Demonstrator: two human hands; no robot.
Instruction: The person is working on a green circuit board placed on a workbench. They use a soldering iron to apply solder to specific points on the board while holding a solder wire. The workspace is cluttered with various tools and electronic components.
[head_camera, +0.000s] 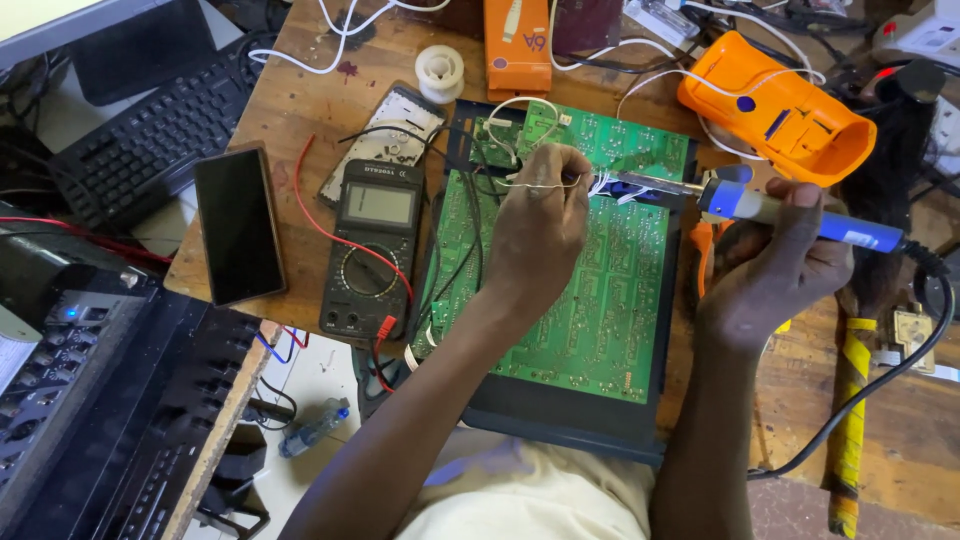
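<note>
Head view, looking down on a cluttered wooden tabletop (300, 90). We see a green circuit board (590, 300) lying flat in a dark tray, its long axis running away from the person. The left hand (537, 225) rests over the board's upper part, its fingers (570, 175) pinched narrow on a thin solder wire (540, 184) that runs roughly level toward the right. The right hand (775, 265) sits off the board's right edge, fingers wrapped closed around the blue handle of a soldering iron (790, 215); the iron's long axis lies nearly horizontal, with the metal tip (625, 180) pointing left. Tip and wire end meet near the board's top, just beside the left fingertips, among a few white leads; we cannot tell whether the tip touches the board. The left hand is thus the nearer to the joint, and the iron reaches it from the right. To the left lie a multimeter (372, 250) with red and black leads, and a dark phone (238, 222). An orange casing (775, 105) lies at the upper right.
</note>
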